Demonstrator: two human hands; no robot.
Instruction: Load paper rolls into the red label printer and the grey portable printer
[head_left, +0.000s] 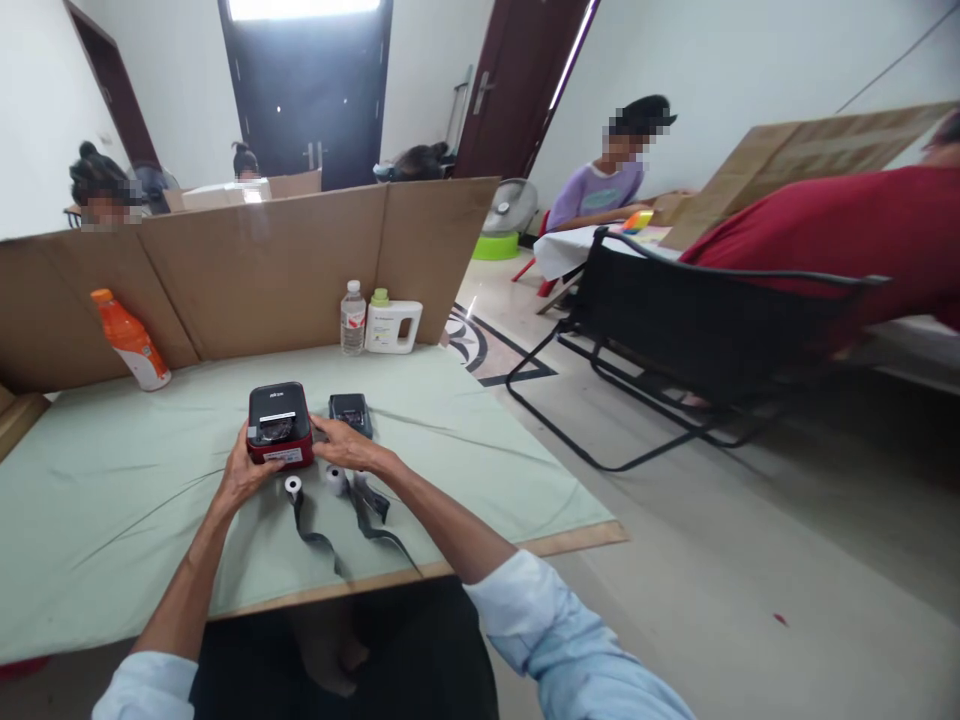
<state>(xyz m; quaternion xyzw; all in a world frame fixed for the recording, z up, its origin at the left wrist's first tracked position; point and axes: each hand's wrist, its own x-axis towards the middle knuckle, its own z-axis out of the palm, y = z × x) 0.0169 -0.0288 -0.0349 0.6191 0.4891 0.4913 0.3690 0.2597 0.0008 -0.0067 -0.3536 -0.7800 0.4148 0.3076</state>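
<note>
A small printer (pixel 279 424) with a black top and a red base is on the green tablecloth, a pale strip at its slot. My left hand (pixel 244 472) is closed around its left side, the thumb along the front edge. Its right side is gripped by my right hand (pixel 346 445). Just behind my right hand lies a dark handheld device (pixel 351 412), partly covered by it. In front of the printer is a white paper roll (pixel 293 486) with a dark strip trailing from it. A second roll (pixel 336 480) with a dark strip lies below my right wrist.
A cardboard screen (pixel 262 270) borders the table's back. Along it stand an orange bottle (pixel 133 342), a clear water bottle (pixel 353 320) and a white jug (pixel 394 328). To the right are a black folding chair (pixel 697 350) and people at other tables.
</note>
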